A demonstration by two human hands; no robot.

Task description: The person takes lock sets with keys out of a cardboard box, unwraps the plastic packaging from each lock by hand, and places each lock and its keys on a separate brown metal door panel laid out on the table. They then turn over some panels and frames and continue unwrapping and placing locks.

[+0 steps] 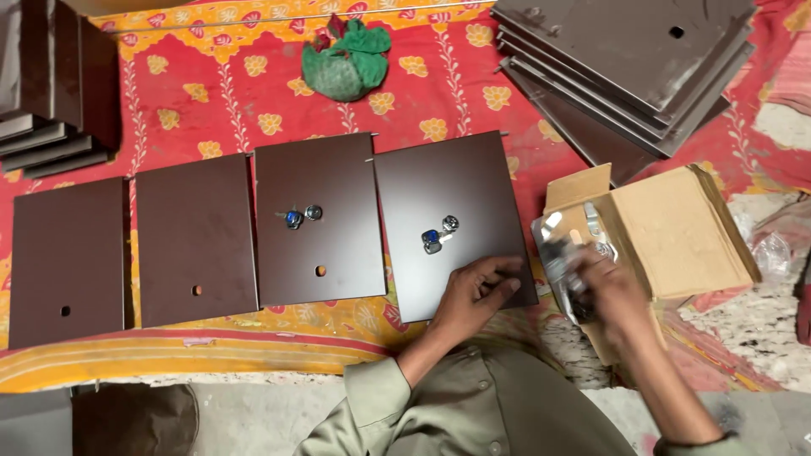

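My left hand (477, 291) lies open, pinning the stiff, slick brown panel (452, 221) on the red cloth (211, 101), while my right hand (604, 283) grips a crinkly, light packet (559, 253) beside the cardboard box (676, 228).

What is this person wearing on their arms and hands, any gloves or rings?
Both hands are bare: no gloves show on the left hand or the right hand, which is blurred, so rings cannot be ruled out there. The left arm wears an olive-green shirt sleeve with a cuff turned back above the wrist. The right forearm is uncovered. The shirt has small buttons.
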